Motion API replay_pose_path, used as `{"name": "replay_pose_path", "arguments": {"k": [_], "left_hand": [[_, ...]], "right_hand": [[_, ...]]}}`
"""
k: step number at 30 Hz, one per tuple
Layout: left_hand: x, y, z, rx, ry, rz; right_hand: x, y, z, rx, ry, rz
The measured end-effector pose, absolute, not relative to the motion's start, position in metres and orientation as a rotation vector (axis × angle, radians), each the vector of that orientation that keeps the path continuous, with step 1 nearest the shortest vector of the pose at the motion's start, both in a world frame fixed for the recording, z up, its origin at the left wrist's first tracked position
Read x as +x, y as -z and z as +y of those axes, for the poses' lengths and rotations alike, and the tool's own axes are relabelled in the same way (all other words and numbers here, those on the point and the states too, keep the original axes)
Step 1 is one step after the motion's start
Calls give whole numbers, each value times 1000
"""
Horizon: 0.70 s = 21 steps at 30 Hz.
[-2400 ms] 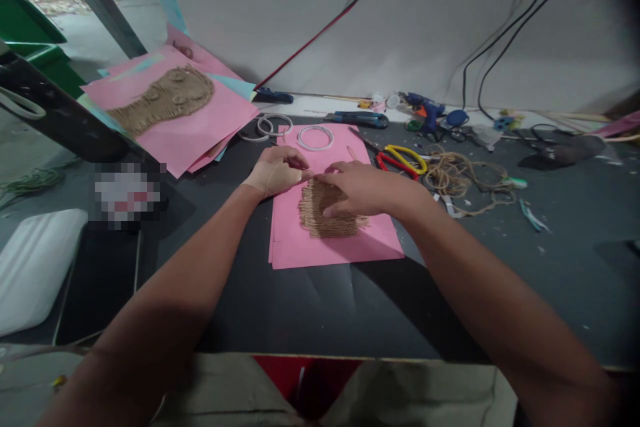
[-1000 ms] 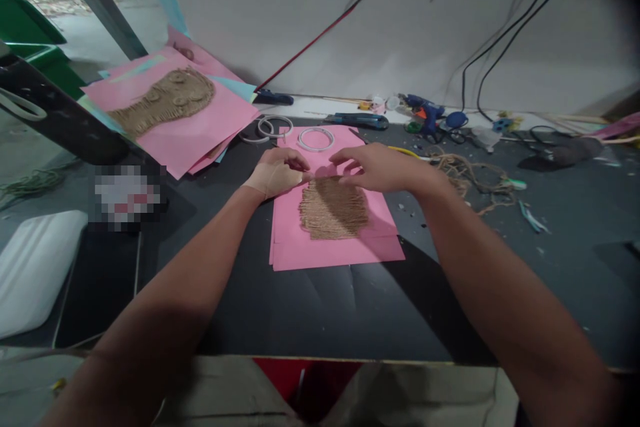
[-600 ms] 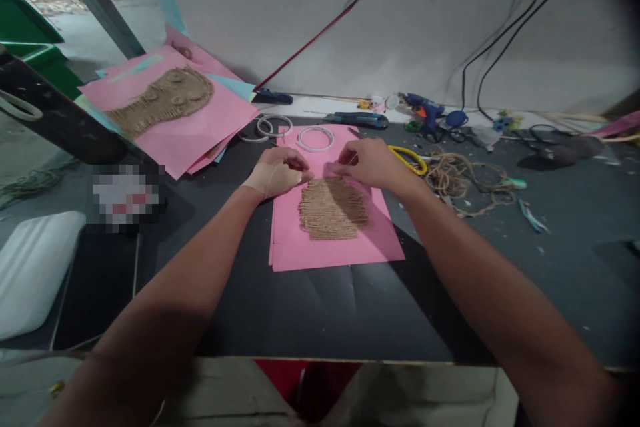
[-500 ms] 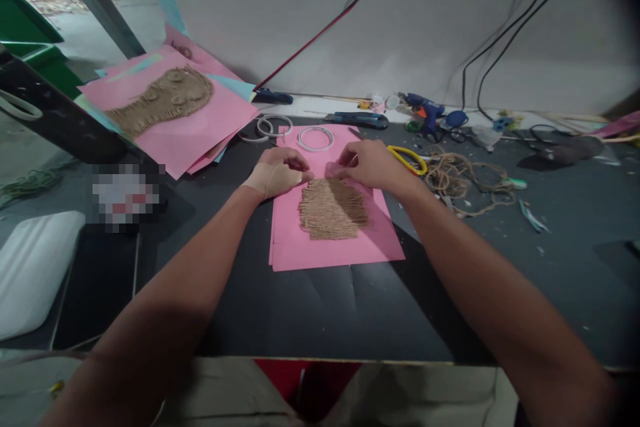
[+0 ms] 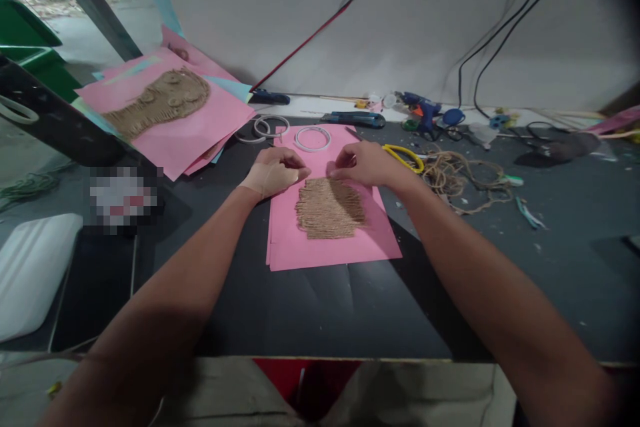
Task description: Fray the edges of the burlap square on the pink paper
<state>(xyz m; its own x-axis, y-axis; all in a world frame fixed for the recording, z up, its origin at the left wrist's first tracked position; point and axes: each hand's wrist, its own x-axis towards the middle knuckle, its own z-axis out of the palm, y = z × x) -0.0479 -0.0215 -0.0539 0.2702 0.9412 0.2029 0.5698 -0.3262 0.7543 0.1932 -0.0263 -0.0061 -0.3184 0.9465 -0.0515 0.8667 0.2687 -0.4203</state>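
a: how did the two hands stand?

b: the left hand [image 5: 276, 172] and the right hand [image 5: 363, 165] were apart, with only a narrow gap between their fingertips. both were curled and low over the pink paper stack [image 5: 340, 253]. a beige wrap [image 5: 255, 180] covered the back of the left hand and ran to the wrist.

a: were they clamped on anything?

b: i couldn't tell. the right hand's thumb and fingers were drawn close, but if they held anything, it was too thin to see. the left hand's grip was just as unclear.

a: where was the jute twine panel [image 5: 329, 208]?

b: it lay flat on the pink paper stack, just below and between the hands, its frayed fringe toward the person.

a: what else was near them?

b: a white hoop [image 5: 313, 139] lay on the paper just ahead of the gap between the hands. a pair of rings [image 5: 265, 127] sat on the black table [image 5: 320, 310] ahead of the left hand. yellow-handled scissors [image 5: 403, 157] lay just past the right hand's fingers, with a loose coil of twine [image 5: 460, 177] farther right. a finished jute shape [image 5: 160, 101] lay on pink sheets well beyond the left hand.
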Motion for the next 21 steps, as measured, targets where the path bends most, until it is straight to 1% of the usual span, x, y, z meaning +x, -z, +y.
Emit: {"name": "replay_pose_path", "arguments": {"k": [12, 21], "left_hand": [[-47, 52, -23, 2008, -917, 1375], [-51, 51, -18, 1885, -1191, 1605]], "right_hand": [[193, 4, -27, -1682, -572, -2349], [193, 8, -24, -1680, -511, -2379]]}}
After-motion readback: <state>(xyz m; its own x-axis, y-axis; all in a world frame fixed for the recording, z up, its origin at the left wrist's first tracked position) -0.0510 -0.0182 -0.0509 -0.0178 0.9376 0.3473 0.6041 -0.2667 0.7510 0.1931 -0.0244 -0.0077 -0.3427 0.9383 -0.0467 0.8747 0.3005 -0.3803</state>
